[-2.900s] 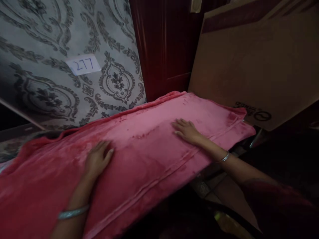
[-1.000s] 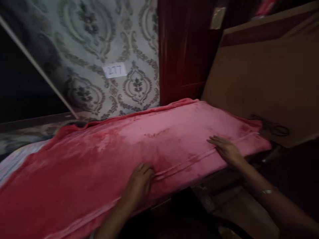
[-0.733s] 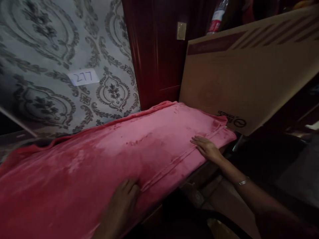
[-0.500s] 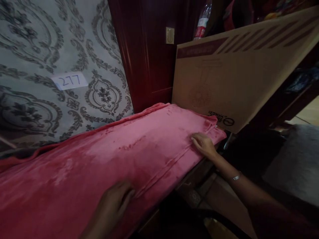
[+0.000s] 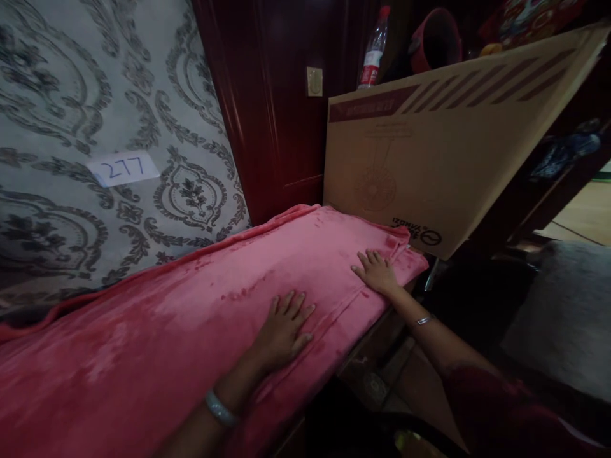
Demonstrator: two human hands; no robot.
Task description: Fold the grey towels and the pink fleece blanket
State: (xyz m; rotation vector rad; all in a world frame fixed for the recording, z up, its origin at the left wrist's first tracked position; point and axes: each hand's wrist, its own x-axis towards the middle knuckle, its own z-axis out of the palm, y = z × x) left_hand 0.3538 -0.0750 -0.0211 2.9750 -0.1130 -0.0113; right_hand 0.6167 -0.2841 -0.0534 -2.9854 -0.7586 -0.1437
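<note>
A pink plush blanket is spread over a long surface, with a folded seam along its near edge. My left hand lies flat on it near the middle, fingers spread and holding nothing. Farther along, close to the blanket's right end, my right hand rests palm down with its fingers apart. Both palms touch the cloth. What lies beneath the blanket is hidden.
A large cardboard box stands at the blanket's far end. Behind its top edge are a bottle and a dark red round container. Patterned wallpaper runs along the left. A grey cushioned seat is at right.
My left hand has moved forward and right along the blanket, its fingers now spread. My right hand has gone from curled at the seam to lying flat.
</note>
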